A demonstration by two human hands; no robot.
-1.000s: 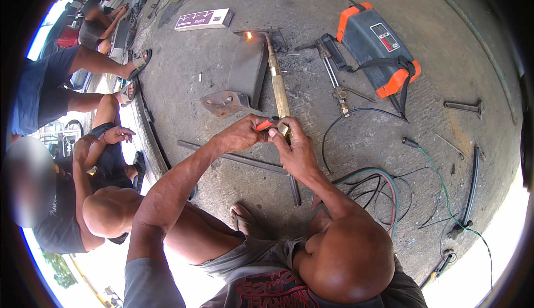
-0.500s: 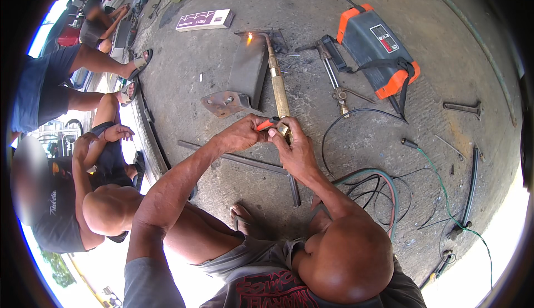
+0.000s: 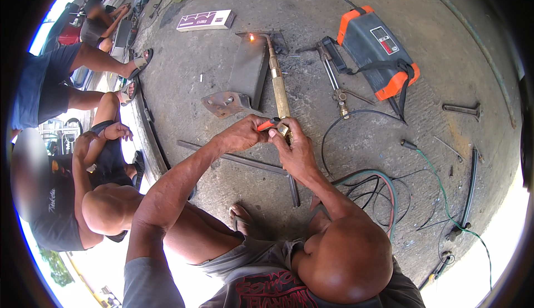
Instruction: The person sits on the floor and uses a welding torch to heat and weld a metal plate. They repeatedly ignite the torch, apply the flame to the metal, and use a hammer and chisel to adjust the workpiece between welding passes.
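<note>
My right hand [image 3: 296, 148] is closed round the rear of a brass gas torch [image 3: 280, 93], at its valve end. Close beside it, my left hand [image 3: 242, 134] is closed on a small orange thing with a black end [image 3: 268, 124], its kind unclear, held against the torch's rear. The torch's thin neck runs away from me to a dark flat metal plate [image 3: 276, 39]. By its tip a small orange flame [image 3: 252, 38] glows at the far end of a grey metal beam [image 3: 248, 74]. A rusty bracket plate with holes [image 3: 225, 104] sits at the beam's near end.
A grey and orange machine with a strap [image 3: 371, 52] stands at right, beside another torch [image 3: 336, 85]. Hoses [image 3: 384, 177] coil near my right foot. A metal bar [image 3: 236, 159] crosses the concrete, and a white and purple box [image 3: 205, 20] lies beyond. Several people sit or stand at left.
The flame looks smaller and rounder than before. Both hands and the torch have hardly moved.
</note>
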